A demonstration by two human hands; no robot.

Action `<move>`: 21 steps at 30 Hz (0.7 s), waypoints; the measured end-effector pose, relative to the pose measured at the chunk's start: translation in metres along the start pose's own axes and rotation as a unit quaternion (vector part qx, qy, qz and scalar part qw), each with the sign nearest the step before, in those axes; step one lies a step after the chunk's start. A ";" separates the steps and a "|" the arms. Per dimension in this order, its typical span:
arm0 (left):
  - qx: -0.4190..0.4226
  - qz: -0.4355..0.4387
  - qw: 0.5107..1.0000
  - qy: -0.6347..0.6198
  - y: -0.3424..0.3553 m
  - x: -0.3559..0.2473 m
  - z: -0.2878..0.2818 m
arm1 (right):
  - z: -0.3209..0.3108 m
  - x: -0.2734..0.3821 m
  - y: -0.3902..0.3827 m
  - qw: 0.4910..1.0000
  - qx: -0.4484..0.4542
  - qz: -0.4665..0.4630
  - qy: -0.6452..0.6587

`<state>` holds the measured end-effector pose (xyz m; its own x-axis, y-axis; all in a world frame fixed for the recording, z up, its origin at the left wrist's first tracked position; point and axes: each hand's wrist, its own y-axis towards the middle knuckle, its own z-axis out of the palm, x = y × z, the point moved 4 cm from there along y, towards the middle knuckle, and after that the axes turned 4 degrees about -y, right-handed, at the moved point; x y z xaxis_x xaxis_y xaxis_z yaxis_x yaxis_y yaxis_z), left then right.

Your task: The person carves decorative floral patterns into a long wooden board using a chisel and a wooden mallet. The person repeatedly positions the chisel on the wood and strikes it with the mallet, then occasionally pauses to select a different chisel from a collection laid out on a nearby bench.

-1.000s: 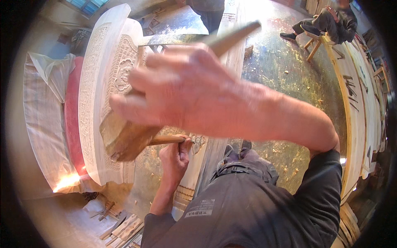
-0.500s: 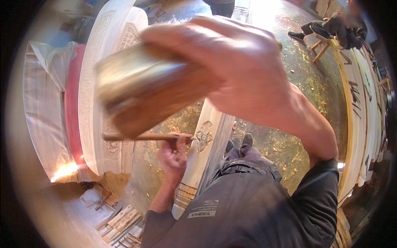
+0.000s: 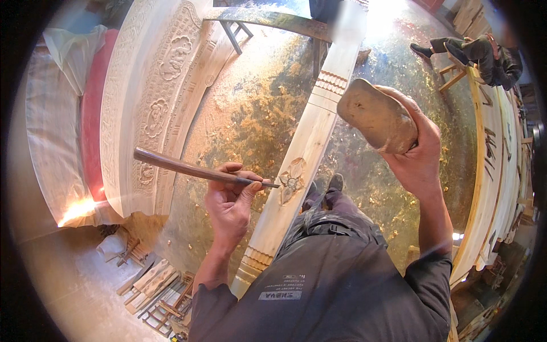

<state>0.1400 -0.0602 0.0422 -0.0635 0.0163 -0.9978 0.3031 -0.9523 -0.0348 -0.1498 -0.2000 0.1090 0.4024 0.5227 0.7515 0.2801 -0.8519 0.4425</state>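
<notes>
My left hand [image 3: 228, 208] grips a long chisel [image 3: 176, 166] with a dark wooden handle. Its metal tip is at a carved four-petal flower [image 3: 292, 181] on a long pale wooden beam [image 3: 320, 114], which runs away from my body. Over to the right of the beam, my right hand [image 3: 419, 165] is closed round a worn, brown wooden mallet [image 3: 373, 114], whose broad face points toward the camera. Bands of carved grooves cross the beam above and below the flower.
Large carved pale panels [image 3: 154, 114] stand at left beside plastic-wrapped pieces [image 3: 54, 131]. Hand tools and offcuts [image 3: 145, 285] lie at lower left. A seated person [image 3: 496, 57] is at upper right beside long boards [image 3: 490, 188]. Shavings cover the floor [image 3: 239, 97]; my feet show below the beam.
My right hand and the mallet have swung from over the beam and chisel out to the right, uncovering the beam. My left hand has shifted slightly left and up with the chisel.
</notes>
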 end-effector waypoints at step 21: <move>0.006 0.084 0.996 0.037 -0.013 0.023 0.011 | 0.009 -0.009 -0.005 0.999 0.012 -0.003 0.041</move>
<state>0.1237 -0.0505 0.0201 0.0585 -0.1221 -0.9908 0.2924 -0.9469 0.1339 -0.1467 -0.1997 0.0958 0.3292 0.5222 0.7867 0.3027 -0.8475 0.4360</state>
